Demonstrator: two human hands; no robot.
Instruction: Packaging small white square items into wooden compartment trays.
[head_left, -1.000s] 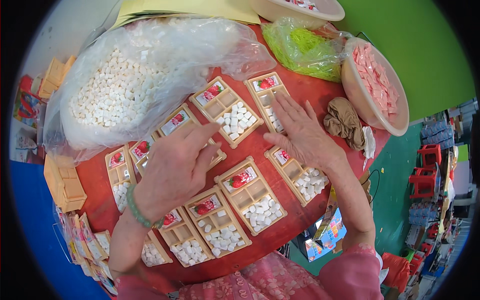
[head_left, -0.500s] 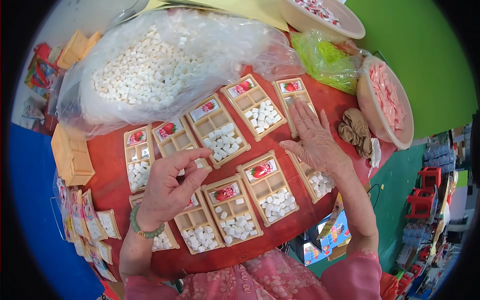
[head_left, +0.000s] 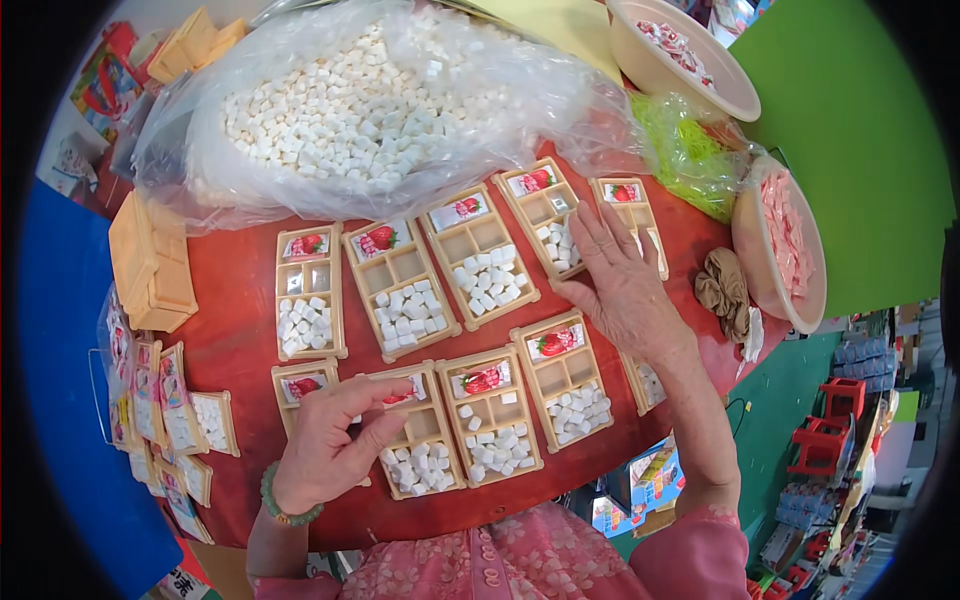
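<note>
My left hand (head_left: pixel 335 445), with a green bead bracelet at its wrist, hovers over the front-left trays. Its thumb and forefinger curve toward each other with a gap between the tips; its other fingers are mostly hidden. My right hand (head_left: pixel 630 285) is spread, fingers extended, over the inner edges of two back-row trays on the right. It partly covers white marshmallows (head_left: pixel 556 240) in one tray. The wooden-coloured divided trays (head_left: pixel 430 300) stand in two rows, each visible top compartment bearing a strawberry-print packet (head_left: pixel 483 378), with marshmallows heaped in the bottom compartments.
A large clear bag of marshmallows (head_left: pixel 330 110) lies at the back. Bowls of pink packets (head_left: pixel 785 235) and red-white packets (head_left: pixel 675 50) flank a bag of green shreds (head_left: pixel 690 150). A brown cloth (head_left: pixel 722 290) lies right; stacked empty trays (head_left: pixel 150 265) and packed trays (head_left: pixel 175 410) stand left.
The view has shifted, with the trays now lower and further right in it. My left hand has moved nearer me, uncovering back-row trays. My right hand has shifted left relative to the trays.
</note>
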